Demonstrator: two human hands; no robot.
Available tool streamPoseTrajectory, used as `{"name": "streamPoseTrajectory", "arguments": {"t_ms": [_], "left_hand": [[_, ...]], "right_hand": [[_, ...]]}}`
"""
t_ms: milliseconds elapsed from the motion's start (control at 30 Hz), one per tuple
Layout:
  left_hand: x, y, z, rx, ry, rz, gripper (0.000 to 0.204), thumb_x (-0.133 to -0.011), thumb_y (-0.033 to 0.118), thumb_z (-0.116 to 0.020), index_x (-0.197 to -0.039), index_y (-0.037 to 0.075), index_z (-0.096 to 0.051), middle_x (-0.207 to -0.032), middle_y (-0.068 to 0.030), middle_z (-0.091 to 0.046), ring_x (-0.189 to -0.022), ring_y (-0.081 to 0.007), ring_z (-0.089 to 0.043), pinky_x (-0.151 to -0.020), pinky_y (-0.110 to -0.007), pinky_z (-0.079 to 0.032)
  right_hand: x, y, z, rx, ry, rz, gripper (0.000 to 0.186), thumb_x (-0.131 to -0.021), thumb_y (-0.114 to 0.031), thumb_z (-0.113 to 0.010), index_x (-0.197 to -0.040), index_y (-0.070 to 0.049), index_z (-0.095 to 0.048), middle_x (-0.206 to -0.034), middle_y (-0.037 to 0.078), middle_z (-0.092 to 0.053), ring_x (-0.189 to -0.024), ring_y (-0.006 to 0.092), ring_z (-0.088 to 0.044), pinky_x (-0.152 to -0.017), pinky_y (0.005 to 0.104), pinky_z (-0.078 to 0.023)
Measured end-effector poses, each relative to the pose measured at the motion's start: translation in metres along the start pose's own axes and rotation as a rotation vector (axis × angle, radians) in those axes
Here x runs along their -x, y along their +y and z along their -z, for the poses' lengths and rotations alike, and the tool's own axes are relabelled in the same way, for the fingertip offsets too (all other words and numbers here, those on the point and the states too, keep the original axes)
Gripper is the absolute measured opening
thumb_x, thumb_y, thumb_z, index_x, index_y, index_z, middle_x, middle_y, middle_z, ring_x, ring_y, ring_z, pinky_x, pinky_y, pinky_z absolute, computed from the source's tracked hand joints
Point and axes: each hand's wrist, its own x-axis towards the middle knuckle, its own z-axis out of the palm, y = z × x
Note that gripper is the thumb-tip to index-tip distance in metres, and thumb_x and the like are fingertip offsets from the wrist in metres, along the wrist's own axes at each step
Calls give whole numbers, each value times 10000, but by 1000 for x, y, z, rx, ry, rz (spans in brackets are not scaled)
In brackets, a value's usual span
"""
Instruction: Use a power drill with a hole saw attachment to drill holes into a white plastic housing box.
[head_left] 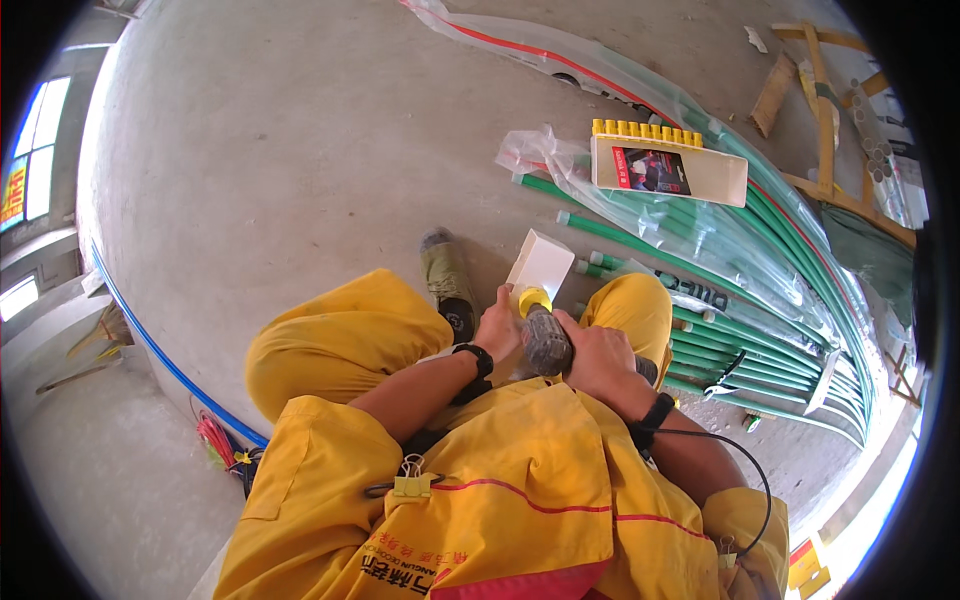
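Presently, R hand [603,362] has fingers wrapped around dark power drill [547,345], w/ yellow round fitting [535,300] up front at near end of white box [543,260]. L hand [497,328] has fingers closed on box's near L edge. Box sits approx. betw. seated person's knees, above concrete floor [270,180]. Green pipes [740,365] lie to R.

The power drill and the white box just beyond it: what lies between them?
In the head view, a round yellow piece lies between the power drill and the white box.
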Motion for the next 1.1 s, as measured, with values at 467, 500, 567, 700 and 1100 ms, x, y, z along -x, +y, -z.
{"name": "streamPoseTrajectory", "arguments": {"t_ms": [467, 500, 567, 700, 1100], "left_hand": [[-4, -9, -3, 72, 7, -70, 705, -723, 114, -685, -1296, 25, -284, -981, -302, -609, -997, -467, -564, -854, -452, -468], [-4, -8, -2, 63, -5, -40, 705, -728, 112, -677, -1301, 22, -277, -971, -307, -608, -993, -470, -564, -853, -452, -468], [-4, -9, -2, 70, -6, -47, 706, -730, 109, -672, -1305, 19, -272, -963, -310, -608, -990, -472, -565, -851, -454, -468], [-5, -10, -2, 84, -8, -60, 707, -731, 100, -668, -1306, 14, -265, -965, -311, -607, -984, -471, -569, -847, -456, -469], [-2, -7, 4, 46, 42, -82, 788, -669, 135, -740, -1286, 50, -256, -999, -279, -612, -993, -455, -577, -848, -434, -476]], "right_hand": [[-8, 6, -1, -52, 15, 19, 651, -653, -201, -682, -1269, -183, -473, -837, 170, -652, -823, 362, -638, -757, 443, -491], [-9, 6, 0, -35, 21, 40, 631, -660, -179, -671, -1261, -181, -480, -828, 166, -652, -816, 355, -640, -749, 439, -496], [-9, 5, 4, -24, 16, 45, 621, -661, -177, -670, -1254, -181, -485, -823, 163, -652, -814, 352, -641, -744, 438, -498], [-11, 6, 6, 1, 14, 66, 607, -657, -171, -670, -1239, -180, -497, -817, 156, -652, -805, 346, -642, -736, 437, -501], [-23, 11, 15, 227, -76, 182, 502, -742, -169, -624, -1235, -155, -529, -806, 119, -664, -791, 299, -657, -705, 406, -506]]}}
